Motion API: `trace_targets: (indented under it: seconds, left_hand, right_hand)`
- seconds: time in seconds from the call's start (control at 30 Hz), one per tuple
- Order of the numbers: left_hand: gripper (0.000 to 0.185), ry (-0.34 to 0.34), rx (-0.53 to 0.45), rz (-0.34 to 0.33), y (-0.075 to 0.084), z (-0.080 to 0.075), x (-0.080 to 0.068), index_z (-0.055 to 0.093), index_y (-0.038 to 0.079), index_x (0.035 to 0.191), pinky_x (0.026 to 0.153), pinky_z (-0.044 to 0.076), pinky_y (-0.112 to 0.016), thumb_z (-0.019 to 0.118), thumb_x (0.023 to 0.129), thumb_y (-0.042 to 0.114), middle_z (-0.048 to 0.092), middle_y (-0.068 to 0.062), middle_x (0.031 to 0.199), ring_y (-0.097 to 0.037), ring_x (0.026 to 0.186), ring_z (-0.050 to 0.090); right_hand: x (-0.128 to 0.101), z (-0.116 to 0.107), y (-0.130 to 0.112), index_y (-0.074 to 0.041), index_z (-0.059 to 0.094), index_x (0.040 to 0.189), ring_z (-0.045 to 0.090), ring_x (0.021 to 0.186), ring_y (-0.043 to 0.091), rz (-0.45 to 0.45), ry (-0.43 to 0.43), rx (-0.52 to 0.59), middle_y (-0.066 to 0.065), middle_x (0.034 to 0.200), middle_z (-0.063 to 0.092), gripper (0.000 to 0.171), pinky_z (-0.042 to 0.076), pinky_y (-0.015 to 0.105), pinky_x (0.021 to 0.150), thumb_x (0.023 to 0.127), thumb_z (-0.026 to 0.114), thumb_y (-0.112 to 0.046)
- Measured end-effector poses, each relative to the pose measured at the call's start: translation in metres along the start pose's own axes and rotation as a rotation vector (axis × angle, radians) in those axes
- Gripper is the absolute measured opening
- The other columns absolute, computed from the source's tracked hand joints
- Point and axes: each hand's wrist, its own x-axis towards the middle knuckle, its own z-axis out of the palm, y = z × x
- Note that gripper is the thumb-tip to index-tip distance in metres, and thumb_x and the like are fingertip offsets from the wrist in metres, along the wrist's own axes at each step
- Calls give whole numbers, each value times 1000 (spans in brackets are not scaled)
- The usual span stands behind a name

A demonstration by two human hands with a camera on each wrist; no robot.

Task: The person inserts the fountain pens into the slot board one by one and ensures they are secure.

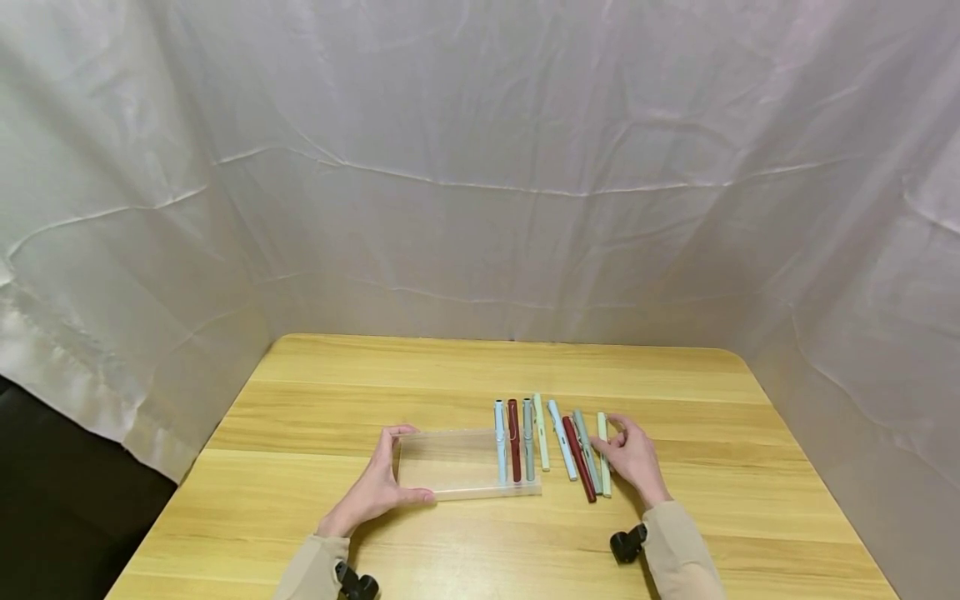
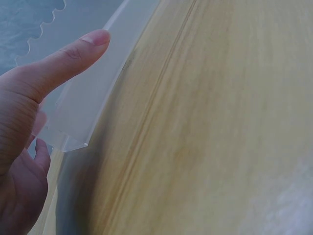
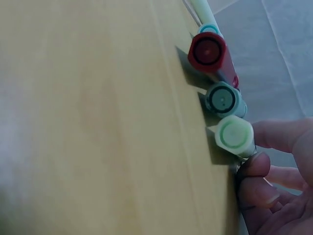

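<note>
My left hand (image 1: 386, 479) grips the left end of a clear plastic tray (image 1: 450, 493), its thumb along the near wall and its fingers at the far side. A scalloped edge of the tray shows in the left wrist view. Inside its right end lie a light blue pen (image 1: 501, 442), a dark red pen (image 1: 514, 442) and a grey-green pen (image 1: 528, 442), side by side. To the right, my right hand (image 1: 633, 454) pinches the rightmost light green pen (image 1: 606, 475), which lies alongside another grey-green pen (image 1: 592, 467); its round end (image 3: 234, 135) faces the right wrist camera.
Between the tray and my right hand lie another light green pen (image 1: 542, 433), a light blue pen (image 1: 562, 442) and a slanted dark red pen (image 1: 579, 458). All this is on a wooden table (image 1: 480, 550) with pale curtains (image 1: 480, 233) behind it and at its sides.
</note>
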Motion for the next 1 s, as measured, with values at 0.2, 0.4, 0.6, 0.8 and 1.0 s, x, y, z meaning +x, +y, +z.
trace_targets:
  seconds: [0.2, 0.4, 0.6, 0.8, 1.0]
  left_hand:
    - [106, -2, 5, 3, -1, 0, 0, 31, 5, 140, 127, 12, -55, 97, 59, 26, 37, -16, 150, -37, 151, 25]
    - [105, 3, 6, 10, -2, 0, 0, 32, 5, 140, 127, 12, -57, 97, 59, 26, 38, -17, 150, -38, 151, 25]
    - [105, 1, 2, 6, -1, 0, 0, 31, 5, 139, 127, 11, -58, 97, 60, 24, 36, -18, 150, -38, 152, 23]
    - [105, -2, -16, -6, -1, 0, 0, 31, 5, 140, 127, 10, -61, 97, 60, 23, 35, -17, 151, -41, 153, 20]
    - [104, 6, -22, -11, -1, 1, 0, 32, 5, 139, 125, 10, -64, 97, 60, 21, 35, -18, 151, -44, 153, 19]
  right_hand:
    - [1, 1, -1, 3, 47, 145, 46, 59, 13, 0, -6, -13, 0, 69, 53, 59, 39, 23, 59, 93, 67, -17]
    - [1, 1, -1, 3, 48, 144, 46, 62, 14, 3, 0, -27, 0, 71, 53, 58, 39, 26, 65, 92, 66, -16]
    - [1, 2, 0, 1, 49, 143, 47, 61, 14, 13, 7, -11, 2, 76, 56, 57, 41, 25, 61, 91, 65, -16]
    - [0, 1, 0, -1, 51, 140, 48, 64, 15, -3, 18, 2, 5, 82, 57, 54, 41, 25, 63, 90, 64, -14]
    - [-3, 0, -1, -1, 47, 143, 51, 62, 11, 15, 5, 76, 8, 91, 60, 56, 45, 22, 57, 90, 63, -12]
